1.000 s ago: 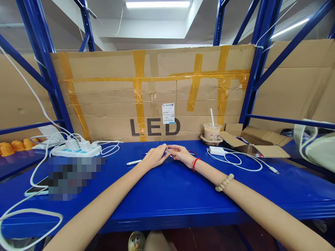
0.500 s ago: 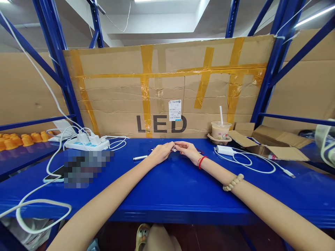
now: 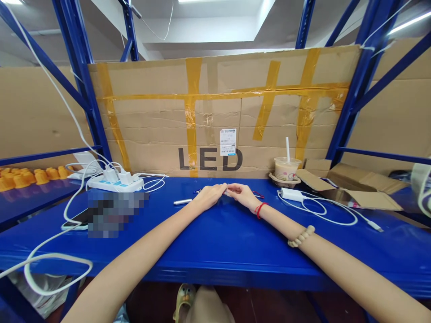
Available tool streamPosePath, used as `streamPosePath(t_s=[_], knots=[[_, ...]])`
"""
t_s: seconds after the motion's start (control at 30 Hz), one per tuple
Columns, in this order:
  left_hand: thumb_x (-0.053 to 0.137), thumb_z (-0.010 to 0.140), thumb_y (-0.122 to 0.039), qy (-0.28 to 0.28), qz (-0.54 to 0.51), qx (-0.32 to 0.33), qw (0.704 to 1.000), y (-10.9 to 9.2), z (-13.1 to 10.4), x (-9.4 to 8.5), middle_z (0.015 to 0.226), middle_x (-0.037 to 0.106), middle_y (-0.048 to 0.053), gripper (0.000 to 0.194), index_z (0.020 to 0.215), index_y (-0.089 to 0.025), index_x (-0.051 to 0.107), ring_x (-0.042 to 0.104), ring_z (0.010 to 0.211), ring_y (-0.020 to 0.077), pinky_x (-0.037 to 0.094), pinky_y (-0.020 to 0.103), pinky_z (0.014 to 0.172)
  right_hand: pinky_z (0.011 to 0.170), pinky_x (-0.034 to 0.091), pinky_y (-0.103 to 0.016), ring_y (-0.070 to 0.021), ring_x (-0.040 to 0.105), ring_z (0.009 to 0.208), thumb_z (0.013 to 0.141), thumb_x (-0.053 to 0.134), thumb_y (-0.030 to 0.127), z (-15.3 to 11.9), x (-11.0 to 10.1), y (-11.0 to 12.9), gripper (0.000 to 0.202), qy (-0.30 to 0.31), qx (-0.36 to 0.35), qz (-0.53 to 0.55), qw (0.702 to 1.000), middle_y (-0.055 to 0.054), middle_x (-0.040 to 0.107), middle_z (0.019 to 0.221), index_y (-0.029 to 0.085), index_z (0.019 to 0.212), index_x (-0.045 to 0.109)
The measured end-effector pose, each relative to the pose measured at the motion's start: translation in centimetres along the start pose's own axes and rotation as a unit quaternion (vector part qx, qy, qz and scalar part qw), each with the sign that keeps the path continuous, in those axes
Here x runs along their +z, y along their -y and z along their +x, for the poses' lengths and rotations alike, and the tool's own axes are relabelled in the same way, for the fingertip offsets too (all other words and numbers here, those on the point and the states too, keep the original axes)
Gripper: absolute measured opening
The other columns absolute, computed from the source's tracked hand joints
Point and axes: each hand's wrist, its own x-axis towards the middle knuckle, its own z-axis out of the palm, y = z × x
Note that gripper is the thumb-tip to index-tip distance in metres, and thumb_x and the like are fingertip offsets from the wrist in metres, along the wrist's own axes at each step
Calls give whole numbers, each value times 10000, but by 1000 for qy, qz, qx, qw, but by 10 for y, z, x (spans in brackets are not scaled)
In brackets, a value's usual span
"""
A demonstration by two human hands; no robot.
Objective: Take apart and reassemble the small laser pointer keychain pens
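Observation:
My left hand [image 3: 213, 196] and my right hand [image 3: 241, 194] meet over the far middle of the blue shelf board [image 3: 215, 242], fingertips touching. Both are closed in a pinch around something small and pale, mostly hidden by the fingers and too small to name. A silver pen-like stick [image 3: 182, 202] lies just left of my left hand. Beyond my right hand, a thin dark red item [image 3: 258, 194] shows in part. On my right wrist are a red cord [image 3: 259, 210] and a beaded bracelet [image 3: 301, 236].
At left stand a white power strip [image 3: 116, 183] with plugs and cables, and a phone [image 3: 76, 223] beside a blurred patch. At right are a drink cup [image 3: 286, 168] with a straw, a white adapter [image 3: 291, 194] with cable, and an opened carton [image 3: 365, 181]. Cardboard [image 3: 161, 125] walls the back.
The view has shifted slightly, so everything sits a little further right. The hands stay together; the fingers of my right hand have moved slightly around the small pale thing.

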Motion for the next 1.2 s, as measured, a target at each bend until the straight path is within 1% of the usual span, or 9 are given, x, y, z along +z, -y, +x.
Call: streamPosePath(t_s=[0.13,0.27,0.33,0.43,0.6,0.7,0.8,1.03,1.2], knots=[[310,869,-150,-6,10,3,1000,2,1,5,877,605,101,142,982,-151,395,598,829,203,455,276,640,734,498,-287,-145,636,711,522,725,257,2,1,-2,247,11,-24,-6,1000,-31,696,750,161,742,667],[313,873,-165,6,6,-1,1000,2,2,5,888,618,104,143,995,-151,388,605,832,204,452,272,638,735,502,-293,-158,642,713,476,742,240,2,1,-1,275,19,-43,-17,999,-30,697,751,160,727,661],[307,877,-168,17,3,-8,1000,1,2,3,902,623,100,130,980,-154,386,607,829,200,447,266,631,736,499,-293,-162,643,721,494,733,233,1,1,-1,264,21,-49,-22,998,-33,698,761,155,736,661],[293,886,-181,25,-11,-18,999,1,2,1,910,625,89,107,945,-162,380,608,828,199,438,263,617,745,489,-290,-169,644,754,564,694,233,0,0,-1,225,20,-68,-45,996,-48,700,802,153,772,665],[300,894,-246,2,-56,-37,998,1,0,-2,925,618,58,84,910,-189,359,607,828,189,425,251,598,727,486,-288,-183,644,768,650,637,256,0,-2,-1,196,17,-104,-105,989,-73,701,828,143,805,675],[297,896,-270,-17,-68,-51,996,0,0,-4,924,614,42,91,917,-199,351,607,822,181,421,246,598,730,491,-283,-181,648,765,660,632,261,1,-4,-1,194,2,-105,-113,988,-73,703,820,142,806,678],[295,896,-284,-20,-66,-64,996,-1,-1,-4,907,615,35,107,930,-201,352,610,807,181,421,246,598,739,496,-289,-183,652,767,657,637,270,3,-5,-2,190,-15,-100,-112,989,-72,704,815,145,793,681],[321,867,-432,-47,-73,-88,992,-4,-1,-6,924,612,43,243,919,-199,369,599,848,207,429,280,645,746,505,-295,-183,647,808,687,610,239,8,-8,-10,191,-56,-86,-120,987,-79,698,865,152,844,677],[229,894,-412,-24,-73,-101,992,-4,0,-10,878,618,36,259,909,-202,381,597,832,202,415,282,645,723,501,-289,-174,639,788,710,589,233,10,-9,-12,157,-59,-80,-136,986,-62,699,843,165,818,682]])
